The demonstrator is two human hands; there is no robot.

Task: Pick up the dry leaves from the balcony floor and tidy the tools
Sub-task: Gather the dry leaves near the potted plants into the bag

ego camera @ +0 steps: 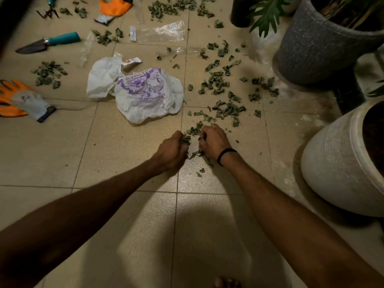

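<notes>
Fistfuls of dry leaves (pixel 185 139) clutched in curled left hand (pixel 171 151) and right hand (pixel 214 142): lift together, tip into bag (pixel 145 94) just ahead-left, shedding no crumbs.

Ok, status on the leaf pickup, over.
Left grip and right grip each hold dry leaves. Many more scattered ahead. Plastic bag lies crumpled nearby, nothing blocking it.

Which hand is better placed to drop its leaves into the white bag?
Probably the left hand: it grips leaves, and the white bag lies to its left; the right hand is farther.
</notes>
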